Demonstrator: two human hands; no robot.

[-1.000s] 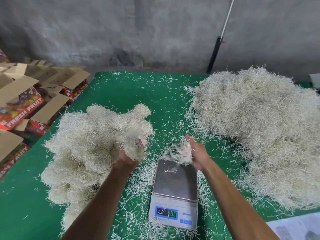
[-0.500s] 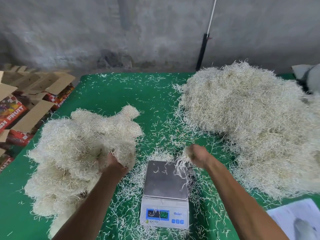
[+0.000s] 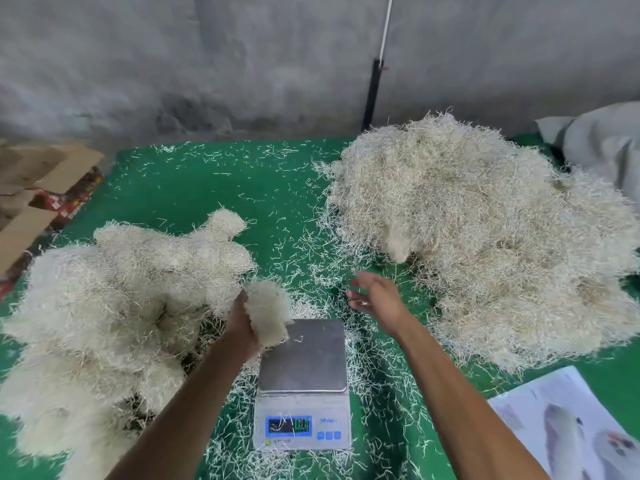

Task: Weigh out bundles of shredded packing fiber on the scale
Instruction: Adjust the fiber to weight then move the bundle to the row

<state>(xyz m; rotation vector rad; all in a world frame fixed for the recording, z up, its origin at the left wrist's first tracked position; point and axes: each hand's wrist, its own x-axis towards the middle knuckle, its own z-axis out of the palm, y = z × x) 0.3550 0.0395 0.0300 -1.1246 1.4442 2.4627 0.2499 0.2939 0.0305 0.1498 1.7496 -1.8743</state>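
A small digital scale (image 3: 303, 382) with a bare steel pan and a blue display sits on the green table, near the front centre. My left hand (image 3: 239, 323) grips a bundle of pale shredded fiber (image 3: 268, 311) just above the pan's far left corner. My right hand (image 3: 375, 297) hovers beyond the pan's far right corner, fingers spread and holding nothing. A heap of fiber bundles (image 3: 114, 306) lies to the left. A large loose fiber pile (image 3: 485, 230) fills the right side.
Loose strands litter the green table (image 3: 214, 188) around the scale. Open cardboard boxes (image 3: 38, 188) stand off the left edge. A printed sheet (image 3: 571, 427) lies at the front right, a grey sack (image 3: 602, 140) at the back right. A concrete wall with a pole (image 3: 374, 81) stands behind.
My left hand pulled a bundle out of the left heap and brought it over the scale's corner. My right hand dropped its small tuft, opened and moved right, away from the pan.
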